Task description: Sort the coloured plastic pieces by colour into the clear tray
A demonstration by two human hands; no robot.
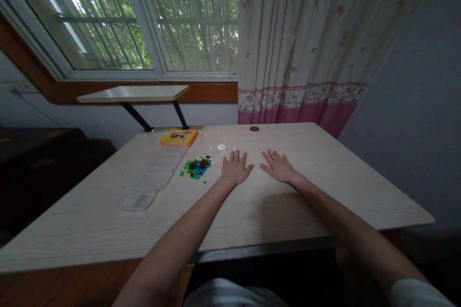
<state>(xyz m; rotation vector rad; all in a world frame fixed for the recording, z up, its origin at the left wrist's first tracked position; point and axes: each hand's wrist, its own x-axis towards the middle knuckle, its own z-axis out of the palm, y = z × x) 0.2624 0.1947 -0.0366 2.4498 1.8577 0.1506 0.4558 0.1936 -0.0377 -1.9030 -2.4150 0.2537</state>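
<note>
Both my hands lie palm down on the pale wooden table, a small gap between them. My left hand is flat with its fingers spread and holds nothing. Just left of it lies a loose pile of small green, blue, brown and yellow pieces, which look like toy building bricks. My right hand is also flat, fingers apart, touching only the tabletop. A clear plastic sheet or tray rests left of the pile. Behind it sits a yellow box with a printed picture on top.
A raised shelf on black supports stands at the table's back left. A round dark grommet is set near the back edge. Beyond are a barred window and a patterned curtain, with a wall on the right.
</note>
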